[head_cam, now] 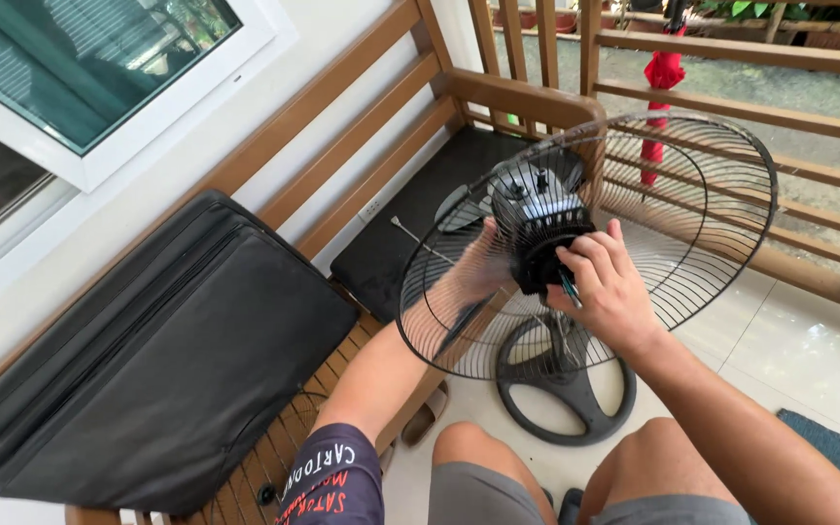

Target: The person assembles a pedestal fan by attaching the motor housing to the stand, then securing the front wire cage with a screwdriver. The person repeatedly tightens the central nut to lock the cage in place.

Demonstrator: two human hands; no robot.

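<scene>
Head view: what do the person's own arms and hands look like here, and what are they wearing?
Both forearms are bare, with no gloves, watch, rings or bracelets visible on the right hand. The left hand shows only through the fan's wire guard, so jewellery there cannot be ruled out. The left upper arm has a short dark sleeve with printed lettering. Grey shorts cover the thighs.

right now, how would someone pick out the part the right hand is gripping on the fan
Start at the wooden bench and find the round wire guard of the fan in front of it. At the guard's centre sits a black hub, gripped by the right hand, with the left hand behind the wires. It is the only solid black lump among thin wires.
</scene>
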